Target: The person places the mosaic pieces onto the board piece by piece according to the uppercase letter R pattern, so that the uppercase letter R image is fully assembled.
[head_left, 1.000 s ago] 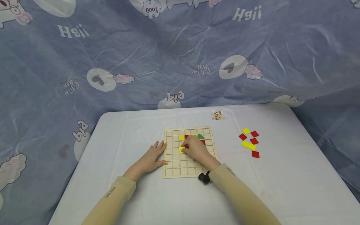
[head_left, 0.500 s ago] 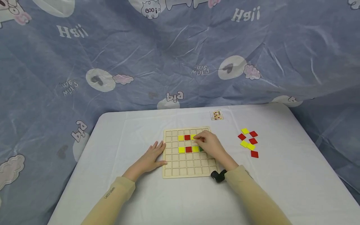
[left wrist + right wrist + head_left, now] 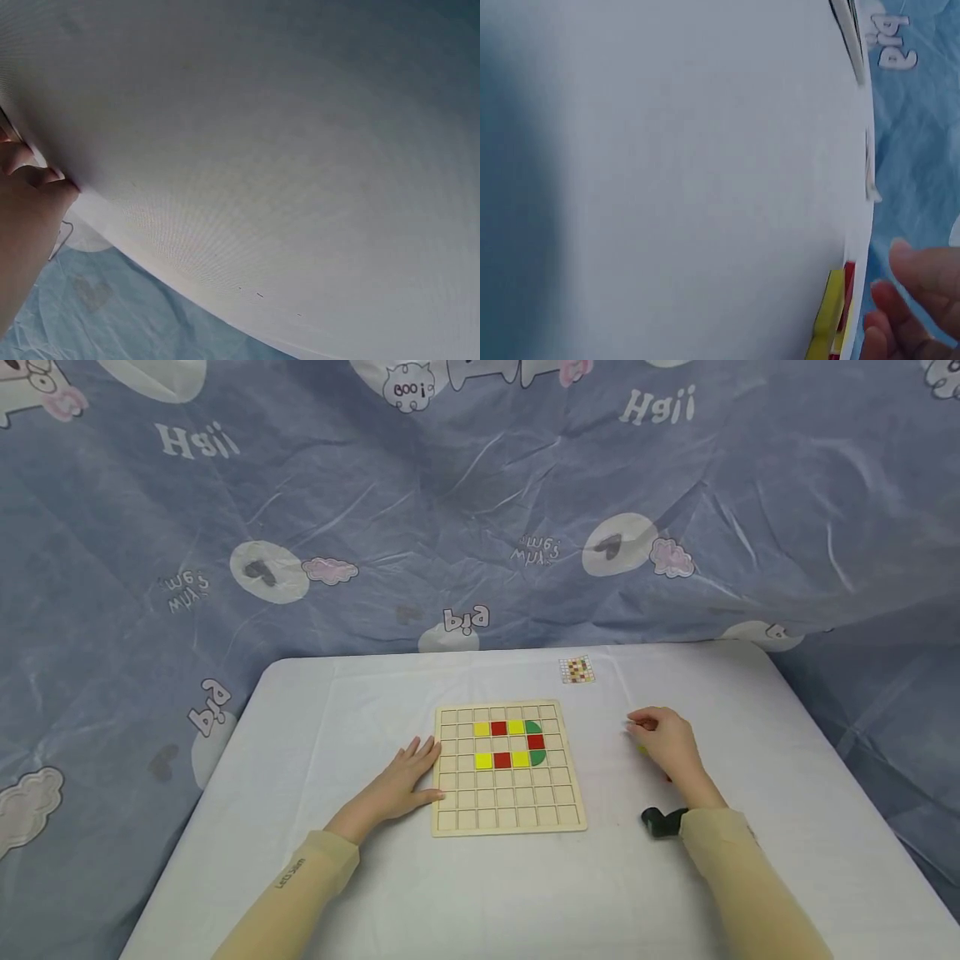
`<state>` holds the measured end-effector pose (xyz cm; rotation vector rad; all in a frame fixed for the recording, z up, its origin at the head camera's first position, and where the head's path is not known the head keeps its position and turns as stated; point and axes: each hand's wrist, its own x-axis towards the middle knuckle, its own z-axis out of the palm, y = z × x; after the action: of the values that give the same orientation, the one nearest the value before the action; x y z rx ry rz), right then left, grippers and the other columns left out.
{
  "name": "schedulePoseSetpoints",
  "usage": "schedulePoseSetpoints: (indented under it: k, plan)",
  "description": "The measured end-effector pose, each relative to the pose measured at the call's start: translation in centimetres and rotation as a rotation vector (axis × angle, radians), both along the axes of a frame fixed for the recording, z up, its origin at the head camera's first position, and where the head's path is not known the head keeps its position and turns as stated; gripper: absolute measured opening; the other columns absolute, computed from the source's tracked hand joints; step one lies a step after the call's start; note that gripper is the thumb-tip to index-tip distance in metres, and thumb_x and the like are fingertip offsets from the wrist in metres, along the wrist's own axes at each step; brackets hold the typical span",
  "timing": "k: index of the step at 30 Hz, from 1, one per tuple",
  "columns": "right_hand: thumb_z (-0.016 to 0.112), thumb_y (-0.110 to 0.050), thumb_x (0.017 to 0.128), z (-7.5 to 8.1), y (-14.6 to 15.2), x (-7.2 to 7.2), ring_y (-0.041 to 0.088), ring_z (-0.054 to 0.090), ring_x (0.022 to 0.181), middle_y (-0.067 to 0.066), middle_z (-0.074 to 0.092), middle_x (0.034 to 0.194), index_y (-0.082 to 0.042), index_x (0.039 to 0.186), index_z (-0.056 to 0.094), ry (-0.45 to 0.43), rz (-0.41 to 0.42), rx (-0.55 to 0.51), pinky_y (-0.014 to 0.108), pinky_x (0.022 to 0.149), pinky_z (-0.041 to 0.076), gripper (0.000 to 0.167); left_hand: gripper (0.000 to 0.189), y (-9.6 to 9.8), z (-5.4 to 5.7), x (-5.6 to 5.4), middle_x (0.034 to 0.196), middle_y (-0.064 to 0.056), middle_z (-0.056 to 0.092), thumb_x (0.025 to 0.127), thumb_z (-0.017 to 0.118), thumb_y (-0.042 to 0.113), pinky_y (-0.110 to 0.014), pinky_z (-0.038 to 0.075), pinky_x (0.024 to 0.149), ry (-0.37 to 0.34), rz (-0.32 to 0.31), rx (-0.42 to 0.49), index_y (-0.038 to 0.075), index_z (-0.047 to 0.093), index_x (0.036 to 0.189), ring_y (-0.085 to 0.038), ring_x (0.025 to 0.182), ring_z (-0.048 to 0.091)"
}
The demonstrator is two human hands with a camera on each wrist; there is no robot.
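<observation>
The right hand (image 3: 666, 747) is bent over the loose tiles, its fingers loosely curled; in the right wrist view a gap shows between thumb and fingertips, with nothing seen held between them. Much of the loose group is hidden under this hand: a bit of a yellow tile (image 3: 642, 750) peeks out just below its fingertips, and a speck of red tile (image 3: 669, 779) shows beside its palm edge. Whether any finger touches a tile, I cannot tell. To the left of that hand, well apart from it, lies the gridded wooden board (image 3: 472, 797). The left hand (image 3: 405, 781) lies flat at the board's left edge, fingers spread and gripping nothing, fingertips and thumb touching the rim. To the right of the left hand, in the board's cells, sit two rows of yellow, red, yellow and a green quarter-round (image 3: 533, 727), with one red square (image 3: 536, 742) between the green ends. Beyond the board and to the left of the right hand, farther from the person, lies a small pattern card (image 3: 577, 670). A black device (image 3: 663, 822) is at the right wrist, beside the tan sleeve (image 3: 720, 843). White cloth (image 3: 480, 893) spreads beneath both hands.
</observation>
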<state>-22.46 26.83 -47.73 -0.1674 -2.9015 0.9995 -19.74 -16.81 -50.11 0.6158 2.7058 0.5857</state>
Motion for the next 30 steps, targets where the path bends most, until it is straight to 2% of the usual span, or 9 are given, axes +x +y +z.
schedulePoseSetpoints:
  k: [3,7,17,21,26,30]
  plan:
    - [0.067,-0.016,0.093,-0.1,1.0,0.0,0.038,0.058,0.098,0.026,0.061,0.112,0.003,0.115,0.067,-0.033,-0.057,0.028,0.048,0.083,0.05,0.029,0.089,-0.1,0.0,0.0,0.166,-0.008,0.01,0.092,0.064,0.049,-0.052,0.008,0.125,0.001,-0.005,-0.006,0.01,0.019,0.158,-0.033,0.154,0.002]
    - [0.07,-0.017,0.091,-0.3,1.3,-0.3,0.039,0.056,0.098,0.028,0.059,0.113,0.005,0.116,0.065,-0.109,-0.11,0.044,0.05,0.087,0.051,0.034,0.089,-0.1,0.1,-0.1,0.166,-0.008,0.01,0.092,0.063,0.049,-0.052,0.008,0.125,-0.003,-0.006,-0.003,0.01,0.019,0.158,-0.033,0.154,0.002]
    - [0.072,-0.021,0.09,-0.3,1.4,-0.9,0.041,0.053,0.102,0.029,0.06,0.118,0.004,0.121,0.06,-0.199,-0.134,0.05,0.052,0.088,0.05,0.041,0.089,-0.1,-0.2,-0.1,0.166,-0.009,0.009,0.092,0.063,0.048,-0.053,0.008,0.124,-0.009,-0.009,0.003,0.009,0.018,0.158,-0.033,0.154,0.001]
    - [0.073,-0.02,0.089,0.0,1.4,-0.8,0.037,0.056,0.096,0.026,0.064,0.109,0.004,0.115,0.062,-0.173,-0.113,0.036,0.044,0.08,0.05,0.037,0.088,-0.2,-0.3,-0.1,0.166,-0.009,0.009,0.092,0.063,0.048,-0.053,0.008,0.124,-0.004,-0.015,0.006,0.009,0.018,0.158,-0.033,0.154,0.001]
    - [0.072,-0.02,0.089,0.4,0.7,-0.5,0.023,0.059,0.077,0.016,0.069,0.092,0.001,0.106,0.068,-0.096,-0.06,-0.032,0.028,0.064,0.045,0.027,0.088,-0.2,-0.3,-0.1,0.166,-0.009,0.01,0.092,0.063,0.049,-0.054,0.008,0.124,-0.002,-0.016,0.008,0.009,0.019,0.158,-0.034,0.154,0.001]
    - [0.073,-0.02,0.089,0.8,-0.9,-0.6,0.017,0.06,0.073,0.012,0.07,0.089,-0.001,0.103,0.068,-0.065,-0.035,-0.095,0.023,0.059,0.045,0.024,0.088,-0.2,-0.2,0.0,0.166,-0.009,0.01,0.092,0.063,0.048,-0.053,0.008,0.124,-0.004,-0.012,0.01,0.01,0.019,0.158,-0.033,0.154,0.001]
